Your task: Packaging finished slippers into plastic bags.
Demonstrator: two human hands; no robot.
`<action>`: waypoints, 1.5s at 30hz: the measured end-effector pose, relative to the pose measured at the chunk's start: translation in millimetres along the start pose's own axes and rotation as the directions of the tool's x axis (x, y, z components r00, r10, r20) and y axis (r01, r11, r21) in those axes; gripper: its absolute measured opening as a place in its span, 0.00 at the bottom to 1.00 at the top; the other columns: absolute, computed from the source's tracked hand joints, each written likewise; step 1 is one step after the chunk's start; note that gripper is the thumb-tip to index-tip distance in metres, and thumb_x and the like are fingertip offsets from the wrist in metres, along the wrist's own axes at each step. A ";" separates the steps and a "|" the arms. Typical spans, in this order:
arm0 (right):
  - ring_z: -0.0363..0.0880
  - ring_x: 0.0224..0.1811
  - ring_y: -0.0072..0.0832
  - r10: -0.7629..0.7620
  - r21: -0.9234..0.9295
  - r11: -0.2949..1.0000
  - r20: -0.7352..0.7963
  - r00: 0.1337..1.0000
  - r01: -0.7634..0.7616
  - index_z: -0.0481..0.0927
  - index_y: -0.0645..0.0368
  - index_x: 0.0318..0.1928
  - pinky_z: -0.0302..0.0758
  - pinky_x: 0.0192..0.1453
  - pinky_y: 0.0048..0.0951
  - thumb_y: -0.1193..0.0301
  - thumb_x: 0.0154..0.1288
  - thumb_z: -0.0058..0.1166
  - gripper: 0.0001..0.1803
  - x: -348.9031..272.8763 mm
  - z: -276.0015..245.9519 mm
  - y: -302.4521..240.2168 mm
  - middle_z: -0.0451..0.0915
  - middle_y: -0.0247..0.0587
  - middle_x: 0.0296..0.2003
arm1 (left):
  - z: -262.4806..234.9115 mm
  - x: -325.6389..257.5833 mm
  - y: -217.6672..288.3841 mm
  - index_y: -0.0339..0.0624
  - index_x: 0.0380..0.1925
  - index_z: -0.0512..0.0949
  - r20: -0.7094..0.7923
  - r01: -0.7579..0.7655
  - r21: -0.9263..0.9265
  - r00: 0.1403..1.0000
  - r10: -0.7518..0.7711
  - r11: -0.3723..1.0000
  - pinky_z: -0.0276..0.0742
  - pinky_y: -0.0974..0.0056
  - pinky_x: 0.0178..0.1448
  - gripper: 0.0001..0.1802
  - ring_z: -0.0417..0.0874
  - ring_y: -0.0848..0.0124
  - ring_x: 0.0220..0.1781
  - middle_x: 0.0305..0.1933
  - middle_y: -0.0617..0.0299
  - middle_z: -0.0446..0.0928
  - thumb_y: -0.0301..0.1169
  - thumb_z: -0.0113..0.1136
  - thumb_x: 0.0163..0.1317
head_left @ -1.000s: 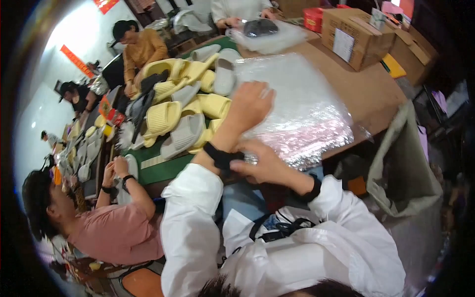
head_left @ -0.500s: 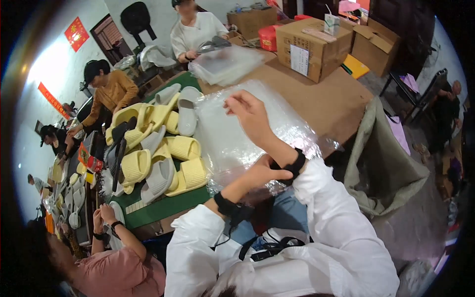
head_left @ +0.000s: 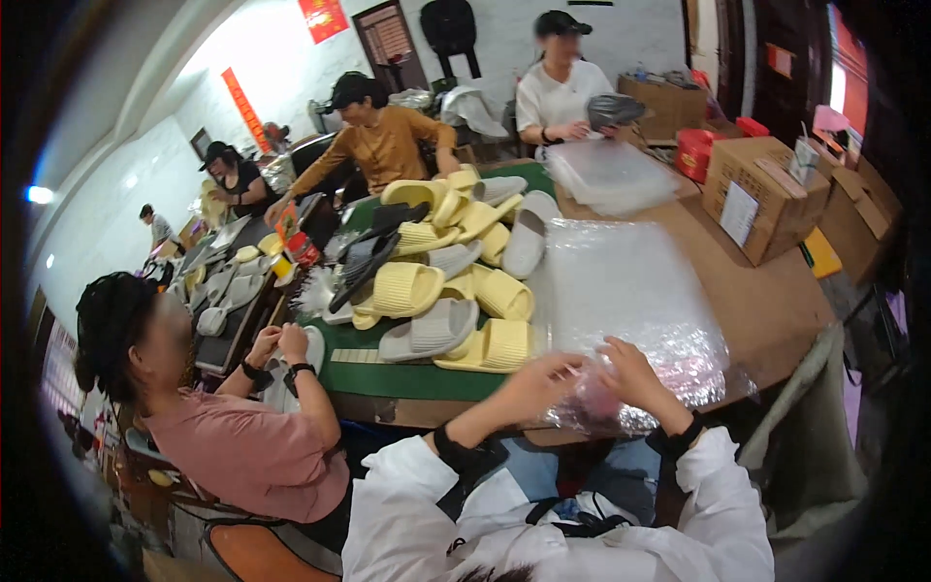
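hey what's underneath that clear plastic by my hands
Brown tabletop shows past the right edge of the clear plastic. Its front looks pinkish; whatever lies directly beneath is covered, so I can't tell.

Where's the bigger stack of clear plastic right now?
In the head view, the bigger clear plastic stack lies right of centre, right of the slippers, its near edge by your left hand and right hand.

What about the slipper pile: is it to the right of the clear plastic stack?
No, the slipper pile lies to the left of the clear plastic stack.
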State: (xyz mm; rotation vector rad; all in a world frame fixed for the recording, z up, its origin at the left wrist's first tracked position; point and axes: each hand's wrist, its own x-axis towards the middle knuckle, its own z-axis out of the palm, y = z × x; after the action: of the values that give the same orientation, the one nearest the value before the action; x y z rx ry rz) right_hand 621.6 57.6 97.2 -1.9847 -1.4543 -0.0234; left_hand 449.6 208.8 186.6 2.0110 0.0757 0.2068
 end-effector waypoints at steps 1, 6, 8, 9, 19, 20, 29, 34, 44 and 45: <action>0.67 0.58 0.49 -0.027 -0.081 0.996 0.049 0.998 0.031 0.72 0.59 0.53 0.64 0.61 0.43 0.63 0.58 0.56 0.23 1.1 4.4 -1.1 0.70 0.52 0.55 | -23.1 -3.8 -10.2 0.40 0.54 0.73 -0.197 0.062 0.057 0.979 -0.050 0.996 0.72 0.68 0.51 0.19 0.77 0.73 0.44 0.46 0.58 0.78 0.30 0.56 0.63; 0.68 0.57 0.48 -0.040 -0.242 0.969 0.073 0.997 0.056 0.73 0.58 0.52 0.65 0.61 0.43 0.64 0.58 0.55 0.22 6.3 13.3 -4.9 0.70 0.52 0.55 | -175.7 -1.4 -79.3 0.37 0.55 0.69 -0.818 0.116 0.235 0.560 0.132 0.965 0.67 0.60 0.58 0.24 0.72 0.58 0.54 0.54 0.49 0.71 0.32 0.60 0.59; 0.69 0.56 0.48 -0.016 -0.295 0.955 0.087 0.996 0.041 0.73 0.58 0.52 0.66 0.60 0.42 0.64 0.58 0.55 0.21 14.2 19.3 -8.5 0.71 0.53 0.54 | -232.2 -1.5 -87.3 0.36 0.58 0.65 -0.868 0.366 0.425 0.424 0.258 0.828 0.63 0.56 0.62 0.31 0.69 0.51 0.58 0.56 0.44 0.68 0.38 0.60 0.58; 0.70 0.55 0.48 0.115 -0.225 0.972 0.186 0.976 -0.071 0.73 0.59 0.51 0.67 0.59 0.43 0.64 0.58 0.55 0.22 20.2 17.5 -11.2 0.72 0.53 0.52 | -250.8 -0.1 -79.6 0.36 0.61 0.62 -0.900 0.545 0.403 0.380 0.211 0.735 0.60 0.54 0.65 0.35 0.67 0.48 0.60 0.57 0.42 0.67 0.43 0.60 0.58; 0.68 0.58 0.50 0.158 -0.289 0.949 0.106 0.982 -0.122 0.69 0.60 0.56 0.66 0.57 0.49 0.55 0.61 0.53 0.28 7.9 36.7 -11.5 0.71 0.56 0.53 | -322.7 9.7 -116.3 0.25 0.47 0.74 -0.751 0.334 -0.417 0.397 -0.528 0.845 0.76 0.63 0.42 0.26 0.82 0.67 0.39 0.43 0.51 0.80 0.35 0.66 0.55; 0.67 0.59 0.50 0.142 -0.307 0.945 0.091 0.986 -0.108 0.68 0.60 0.56 0.65 0.58 0.49 0.55 0.61 0.53 0.28 6.0 40.8 -12.0 0.71 0.56 0.54 | -319.3 9.2 -109.3 0.25 0.44 0.75 -0.741 0.205 -0.475 0.431 -0.514 0.856 0.76 0.64 0.40 0.22 0.82 0.67 0.36 0.39 0.53 0.80 0.34 0.65 0.56; 0.65 0.61 0.50 0.167 -0.348 0.929 0.084 0.982 -0.128 0.69 0.58 0.57 0.60 0.63 0.48 0.58 0.59 0.54 0.28 -2.5 58.1 -5.2 0.70 0.57 0.55 | -217.5 76.3 27.1 0.37 0.40 0.67 -0.901 -0.377 -0.268 0.423 -0.092 0.886 0.63 0.71 0.28 0.13 0.64 0.81 0.24 0.25 0.69 0.67 0.34 0.57 0.64; 0.66 0.59 0.51 0.088 -0.331 0.939 -0.024 0.996 -0.091 0.69 0.56 0.57 0.62 0.61 0.51 0.60 0.59 0.53 0.26 -1.7 72.6 -4.1 0.70 0.56 0.53 | -137.6 108.7 72.1 0.41 0.42 0.62 -0.807 -0.474 -0.383 0.590 -0.037 0.793 0.64 0.72 0.31 0.13 0.67 0.79 0.28 0.31 0.66 0.68 0.29 0.55 0.64; 0.64 0.63 0.47 0.082 -0.240 0.967 -0.019 0.996 -0.084 0.69 0.55 0.58 0.57 0.66 0.46 0.61 0.59 0.53 0.26 -18.1 80.5 4.1 0.70 0.53 0.57 | 11.8 193.4 59.7 0.36 0.47 0.59 -0.445 -0.289 -0.686 0.893 -0.071 0.667 0.73 0.64 0.48 0.18 0.75 0.68 0.44 0.45 0.56 0.70 0.23 0.54 0.61; 0.63 0.64 0.47 0.080 -0.233 0.969 -0.021 0.997 -0.082 0.69 0.55 0.59 0.57 0.67 0.46 0.61 0.60 0.52 0.26 -19.0 79.0 -3.5 0.69 0.54 0.58 | 17.6 196.5 49.5 0.36 0.48 0.59 -0.330 -0.159 -0.742 0.932 -0.148 0.651 0.73 0.64 0.48 0.18 0.75 0.68 0.45 0.45 0.56 0.70 0.23 0.54 0.61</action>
State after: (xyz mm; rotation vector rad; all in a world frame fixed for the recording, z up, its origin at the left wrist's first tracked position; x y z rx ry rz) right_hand 583.0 83.1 30.3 -2.2274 -1.4157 -0.1775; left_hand 644.0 200.2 245.9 1.0914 0.1849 0.5259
